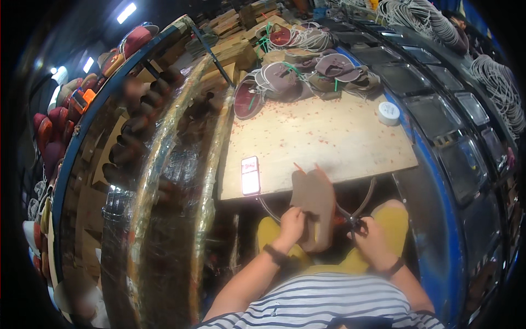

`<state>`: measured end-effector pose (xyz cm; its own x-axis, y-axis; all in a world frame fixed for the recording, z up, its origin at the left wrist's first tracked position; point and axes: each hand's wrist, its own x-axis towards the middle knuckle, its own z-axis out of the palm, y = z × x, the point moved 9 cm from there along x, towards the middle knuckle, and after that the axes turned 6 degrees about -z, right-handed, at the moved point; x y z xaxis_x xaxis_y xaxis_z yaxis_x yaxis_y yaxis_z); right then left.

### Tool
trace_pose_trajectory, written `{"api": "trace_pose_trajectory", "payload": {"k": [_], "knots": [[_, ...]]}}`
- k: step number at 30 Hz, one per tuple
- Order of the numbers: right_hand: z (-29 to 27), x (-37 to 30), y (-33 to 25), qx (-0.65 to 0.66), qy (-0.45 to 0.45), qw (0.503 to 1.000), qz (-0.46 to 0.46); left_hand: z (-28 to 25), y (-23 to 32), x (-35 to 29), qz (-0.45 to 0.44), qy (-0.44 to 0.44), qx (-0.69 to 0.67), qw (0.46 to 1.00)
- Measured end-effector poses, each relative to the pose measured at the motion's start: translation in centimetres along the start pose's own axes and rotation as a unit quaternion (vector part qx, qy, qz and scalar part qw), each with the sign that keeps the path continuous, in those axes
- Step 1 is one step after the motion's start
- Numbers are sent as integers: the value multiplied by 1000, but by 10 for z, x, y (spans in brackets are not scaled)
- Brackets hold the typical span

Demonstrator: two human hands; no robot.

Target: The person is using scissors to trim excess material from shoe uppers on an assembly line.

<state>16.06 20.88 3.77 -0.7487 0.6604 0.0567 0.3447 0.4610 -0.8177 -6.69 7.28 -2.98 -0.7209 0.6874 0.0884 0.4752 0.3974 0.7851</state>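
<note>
I can't read phone (250, 178) or tub (389, 113) print. Left fingers (296, 215) grip sole (313, 192); right fingers (369, 225) grip tool (355, 222), probably snips.

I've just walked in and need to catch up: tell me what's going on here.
A person holds a brown sole-shaped piece in the left grip. The right grip holds a small dark tool beside it. On the board ahead lie a phone, a round white tub and a row of footwear.
</note>
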Motion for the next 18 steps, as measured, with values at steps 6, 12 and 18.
{"api": "trace_pose_trajectory", "payload": {"k": [6, 12, 18], "knots": [[31, 7, -29, 7, -114, 993, -21, -29, -25, -35, -221, -67, -346, 909], [58, 19, -64, -28, -190, 977, -88, -42, -22, -53, -173, -144, -212, 951], [67, 19, -57, -27, -182, 979, -84, -41, -24, -64, -222, -153, -306, 913]]}}
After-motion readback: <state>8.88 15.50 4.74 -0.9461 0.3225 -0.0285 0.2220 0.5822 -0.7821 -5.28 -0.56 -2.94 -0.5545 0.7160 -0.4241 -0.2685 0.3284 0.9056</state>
